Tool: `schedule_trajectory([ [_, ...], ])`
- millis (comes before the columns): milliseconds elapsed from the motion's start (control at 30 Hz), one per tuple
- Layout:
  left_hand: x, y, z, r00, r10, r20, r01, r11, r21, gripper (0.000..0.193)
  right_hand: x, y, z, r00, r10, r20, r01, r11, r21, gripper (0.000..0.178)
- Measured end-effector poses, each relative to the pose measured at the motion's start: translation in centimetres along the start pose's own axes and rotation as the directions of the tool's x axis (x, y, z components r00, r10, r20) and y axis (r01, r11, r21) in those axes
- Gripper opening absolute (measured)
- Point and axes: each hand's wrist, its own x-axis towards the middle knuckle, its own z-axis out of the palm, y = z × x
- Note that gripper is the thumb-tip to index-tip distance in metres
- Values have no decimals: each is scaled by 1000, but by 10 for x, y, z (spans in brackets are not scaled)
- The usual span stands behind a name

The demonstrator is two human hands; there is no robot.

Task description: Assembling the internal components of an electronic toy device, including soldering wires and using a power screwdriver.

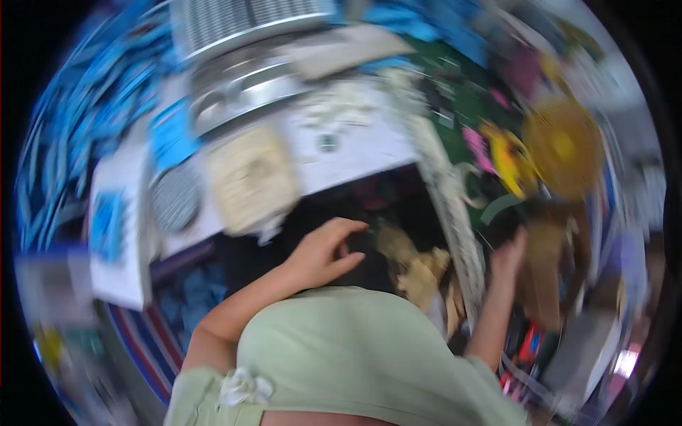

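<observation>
My left hand is raised in front of my body, over a dark area below the table's front edge. Its thumb and forefinger stand apart, and nothing shows between them. Off to the right, my right hand reaches beside a brown, cardboard-like piece. Motion smears its fingers, so I cannot make out whether it grips anything. Just above that hand lies a pale green curved strip. Nearest my left hand on the white table is a cream, squarish pad or block.
Small white pieces lie scattered beside a metal tray. A round grey disc sits at the left. Blue packets pile up at the far left. A yellow round object stands right. Crumpled brown material lies below the table.
</observation>
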Motion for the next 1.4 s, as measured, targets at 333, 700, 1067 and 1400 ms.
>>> schedule_trajectory([
  [333,-175,-42,-72,591,-368,-718,121,920,-372,15,-113,-25,192,486,-362,796,850,409,-333,51],
  [700,-320,-90,-134,-231,-641,-732,-314,761,-567,39,-343,126,498,-455,131,881,603,773,197,41],
  [1067,-328,-136,-193,-101,-645,-758,-402,723,-562,56,-521,257,654,-304,367,879,946,229,231,129],
  [1400,-309,-133,-197,-165,-563,-810,-469,767,-438,56,-467,256,662,-310,674,671,725,624,-292,56],
])
